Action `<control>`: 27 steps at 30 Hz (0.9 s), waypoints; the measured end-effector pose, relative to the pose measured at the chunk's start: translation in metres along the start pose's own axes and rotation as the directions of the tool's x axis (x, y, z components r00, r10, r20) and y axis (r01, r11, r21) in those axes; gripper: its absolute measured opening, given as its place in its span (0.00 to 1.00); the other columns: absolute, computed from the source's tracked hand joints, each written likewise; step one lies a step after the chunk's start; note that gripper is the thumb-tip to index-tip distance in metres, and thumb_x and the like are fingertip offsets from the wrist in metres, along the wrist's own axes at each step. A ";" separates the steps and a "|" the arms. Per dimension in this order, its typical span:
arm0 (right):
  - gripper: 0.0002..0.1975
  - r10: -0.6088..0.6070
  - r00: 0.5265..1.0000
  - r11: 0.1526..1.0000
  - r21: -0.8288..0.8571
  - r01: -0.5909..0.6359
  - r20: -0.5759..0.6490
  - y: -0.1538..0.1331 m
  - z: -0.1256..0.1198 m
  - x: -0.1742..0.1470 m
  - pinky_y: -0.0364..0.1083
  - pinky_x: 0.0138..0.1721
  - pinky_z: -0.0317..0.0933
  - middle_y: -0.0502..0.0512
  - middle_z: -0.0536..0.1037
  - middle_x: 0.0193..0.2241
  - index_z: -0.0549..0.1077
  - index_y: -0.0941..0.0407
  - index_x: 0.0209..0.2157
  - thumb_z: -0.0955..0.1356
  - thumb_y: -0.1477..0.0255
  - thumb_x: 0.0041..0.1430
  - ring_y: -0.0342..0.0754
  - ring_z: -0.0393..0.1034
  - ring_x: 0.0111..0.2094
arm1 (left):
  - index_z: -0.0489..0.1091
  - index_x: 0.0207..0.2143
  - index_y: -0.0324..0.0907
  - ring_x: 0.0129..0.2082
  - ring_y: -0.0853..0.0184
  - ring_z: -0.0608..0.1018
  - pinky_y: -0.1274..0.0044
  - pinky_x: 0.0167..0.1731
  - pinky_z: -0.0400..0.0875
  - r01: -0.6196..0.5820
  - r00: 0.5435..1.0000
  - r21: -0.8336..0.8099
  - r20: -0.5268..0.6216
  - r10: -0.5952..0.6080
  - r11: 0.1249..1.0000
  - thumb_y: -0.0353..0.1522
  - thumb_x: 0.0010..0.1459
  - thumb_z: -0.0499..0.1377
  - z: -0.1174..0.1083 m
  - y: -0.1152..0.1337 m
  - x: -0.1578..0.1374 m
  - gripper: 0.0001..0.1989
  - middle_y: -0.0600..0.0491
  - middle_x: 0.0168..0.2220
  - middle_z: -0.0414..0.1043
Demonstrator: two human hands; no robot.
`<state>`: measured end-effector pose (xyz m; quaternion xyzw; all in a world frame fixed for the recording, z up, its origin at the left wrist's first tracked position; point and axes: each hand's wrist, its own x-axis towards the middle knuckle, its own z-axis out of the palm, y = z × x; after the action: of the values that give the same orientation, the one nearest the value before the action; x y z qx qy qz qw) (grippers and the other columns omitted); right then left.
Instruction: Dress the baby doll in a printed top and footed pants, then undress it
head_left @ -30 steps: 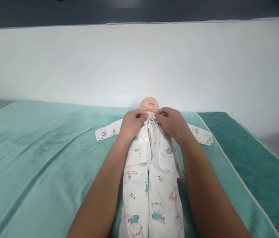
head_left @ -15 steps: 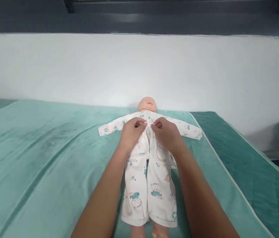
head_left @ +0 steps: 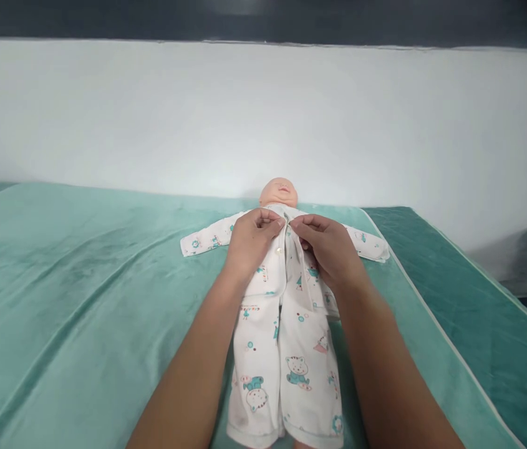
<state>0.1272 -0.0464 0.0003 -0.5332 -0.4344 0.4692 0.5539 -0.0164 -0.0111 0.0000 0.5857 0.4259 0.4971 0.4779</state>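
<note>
A baby doll (head_left: 278,192) lies on its back, dressed in a white printed jacket (head_left: 267,274) and matching trousers (head_left: 263,349). Its sleeved arms stretch out to both sides. My left hand (head_left: 256,240) pinches the left front edge of the jacket near the upper chest. Opposite it, my right hand (head_left: 326,243) pinches the right front edge, with the fingertips of both hands almost meeting below the neck. A small button (head_left: 279,251) shows on the left edge just beneath my fingers. The lower front edges lie close together.
Under the doll spreads a wrinkled light green cloth (head_left: 80,280) with a pale border on the right. Beyond that border is a darker green cover (head_left: 469,299). A white wall (head_left: 151,118) rises behind the doll's head.
The two jacket edges have come closer together, and my fingertips have drawn nearer to each other at the upper chest. The view has tilted slightly downward.
</note>
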 end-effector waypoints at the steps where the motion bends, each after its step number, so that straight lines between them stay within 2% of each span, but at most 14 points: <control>1: 0.12 -0.003 1.000 1.000 0.003 0.003 -0.002 0.001 0.001 0.000 0.39 0.12 0.44 0.44 0.64 0.18 0.75 0.57 0.30 0.73 0.63 0.48 0.36 0.51 0.16 | 0.73 0.28 0.40 0.25 0.72 0.69 0.78 0.30 0.63 0.008 1.000 -0.013 0.010 -0.008 1.000 0.34 0.51 0.63 0.000 0.001 0.001 0.06 0.56 0.25 0.71; 15: 0.11 -0.012 0.999 1.000 0.028 0.011 0.038 0.004 -0.003 0.002 0.39 0.18 0.52 0.48 0.72 0.22 0.77 0.57 0.30 0.74 0.65 0.47 0.39 0.61 0.22 | 0.74 0.27 0.40 0.27 0.71 0.72 0.77 0.32 0.66 0.063 0.997 -0.108 0.049 -0.058 0.992 0.36 0.47 0.66 -0.001 -0.002 0.000 0.08 0.54 0.25 0.73; 22: 0.15 -0.020 0.999 0.993 -0.116 0.025 0.047 0.000 -0.002 0.000 0.38 0.16 0.49 0.50 0.75 0.24 0.77 0.56 0.36 0.75 0.65 0.45 0.41 0.64 0.23 | 0.72 0.27 0.39 0.28 0.69 0.75 0.75 0.33 0.68 0.056 0.997 -0.109 0.066 -0.049 0.992 0.35 0.47 0.65 -0.001 -0.007 0.001 0.08 0.52 0.27 0.75; 27: 0.12 -0.033 0.999 0.966 -0.257 0.035 0.012 -0.005 0.004 -0.004 0.41 0.24 0.59 0.50 0.78 0.26 0.77 0.56 0.35 0.73 0.69 0.46 0.43 0.70 0.25 | 0.70 0.28 0.40 0.29 0.68 0.77 0.76 0.32 0.68 0.033 0.996 -0.064 0.090 -0.027 0.997 0.35 0.49 0.65 -0.005 -0.008 0.000 0.09 0.52 0.27 0.76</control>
<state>0.1233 -0.0493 0.0059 -0.5913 -0.5028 0.4013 0.4863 -0.0212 -0.0094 -0.0077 0.5850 0.3961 0.4770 0.5228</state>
